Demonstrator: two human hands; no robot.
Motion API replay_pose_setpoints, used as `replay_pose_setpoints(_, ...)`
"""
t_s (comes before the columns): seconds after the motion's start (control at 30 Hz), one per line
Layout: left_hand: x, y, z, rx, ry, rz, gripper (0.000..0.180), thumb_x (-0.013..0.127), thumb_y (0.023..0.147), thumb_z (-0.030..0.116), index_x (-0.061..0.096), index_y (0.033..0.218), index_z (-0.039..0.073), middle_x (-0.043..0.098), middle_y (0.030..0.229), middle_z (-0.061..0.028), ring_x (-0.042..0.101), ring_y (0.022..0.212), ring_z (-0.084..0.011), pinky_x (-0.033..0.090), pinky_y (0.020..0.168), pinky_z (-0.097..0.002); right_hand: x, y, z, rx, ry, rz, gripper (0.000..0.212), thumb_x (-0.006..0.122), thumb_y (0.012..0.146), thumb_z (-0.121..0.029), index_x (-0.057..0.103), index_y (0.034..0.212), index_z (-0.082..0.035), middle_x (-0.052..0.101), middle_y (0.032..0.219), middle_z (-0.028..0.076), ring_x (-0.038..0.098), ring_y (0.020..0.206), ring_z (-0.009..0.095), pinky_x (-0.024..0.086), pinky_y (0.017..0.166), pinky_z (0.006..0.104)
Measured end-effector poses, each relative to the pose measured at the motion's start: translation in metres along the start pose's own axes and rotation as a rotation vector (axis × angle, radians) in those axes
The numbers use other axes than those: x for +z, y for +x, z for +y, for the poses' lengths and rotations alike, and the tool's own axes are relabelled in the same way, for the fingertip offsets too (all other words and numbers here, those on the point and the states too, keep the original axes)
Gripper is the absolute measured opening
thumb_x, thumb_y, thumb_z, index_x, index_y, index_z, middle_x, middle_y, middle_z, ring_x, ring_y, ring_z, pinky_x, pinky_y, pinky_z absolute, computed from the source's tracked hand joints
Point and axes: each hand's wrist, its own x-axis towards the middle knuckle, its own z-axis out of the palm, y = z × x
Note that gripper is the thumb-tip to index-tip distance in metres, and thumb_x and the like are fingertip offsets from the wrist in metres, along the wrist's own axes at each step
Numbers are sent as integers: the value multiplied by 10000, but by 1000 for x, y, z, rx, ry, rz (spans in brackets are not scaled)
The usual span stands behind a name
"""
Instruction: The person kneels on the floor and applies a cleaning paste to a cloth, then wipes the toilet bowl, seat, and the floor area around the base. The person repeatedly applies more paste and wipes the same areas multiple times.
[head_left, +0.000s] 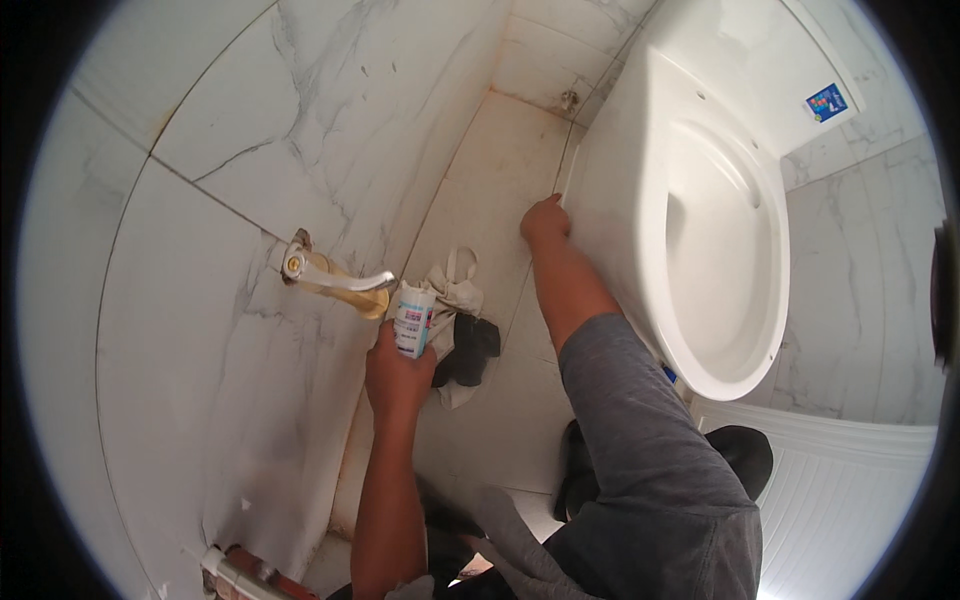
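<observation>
On the left, my left hand point(396, 370) is closed around a small white packet point(414, 318) with blue and red print. Its upper edge looks uneven, and it is held upright just below the tap. My right hand point(547, 220) reaches forward to the lower side of the white toilet point(625, 190). One finger points along the seam where the toilet meets the floor, while the other fingers are curled. Whether anything small is between them is hidden. Beside the packet, a crumpled pale cloth point(459, 290) and a black cloth-like item point(470, 348) lie on the floor.
A metal tap point(335, 280) juts from the marbled wall point(230, 300) close to my left hand. A pipe fitting point(245, 575) shows at the lower left. A white ribbed panel point(830, 470) stands at the lower right, near my dark shoe point(742, 455).
</observation>
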Motion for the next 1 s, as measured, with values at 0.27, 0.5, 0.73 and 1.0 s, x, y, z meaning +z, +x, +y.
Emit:
replay_pose_setpoints(0.27, -7, 4, -12, 17, -19, -27, 425, 746, 781, 167, 589, 1152, 32, 721, 975, -200, 722, 922, -376, 550, 815, -431, -11, 33, -5, -72, -237, -85, 563, 532, 987, -312, 522, 1434, 31, 564, 1441, 221, 624, 1241, 322, 543, 935, 431)
replay_pose_setpoints(0.5, -6, 4, 6, 22, -86, -23, 430, 753, 769, 193, 607, 1139, 29, 722, 980, -212, 715, 927, -388, 551, 815, -451, -2, -4, 1, -148, -173, -97, 441, 478, 1004, -287, 679, 1289, -17, 573, 1445, 176, 521, 1369, 300, 318, 1171, 410)
replay_pose_setpoints(0.73, -11, 0, 26, 109, -200, -49, 439, 748, 768, 185, 604, 1154, 31, 724, 976, -213, 718, 929, -395, 554, 805, -438, 21, -42, 17, -187, -136, -54, 416, 492, 976, -258, 725, 1181, 19, 653, 1323, 199, 623, 1239, 314, 218, 1232, 397)
replay_pose_setpoints(1.0, -11, -1, 28, 150, -199, -60, 450, 734, 766, 200, 605, 1162, 30, 725, 976, -209, 717, 923, -392, 551, 810, -443, 47, -68, 21, -95, -125, -209, 393, 574, 947, -252, 716, 1204, 9, 582, 1417, 198, 516, 1364, 275, 407, 1134, 423)
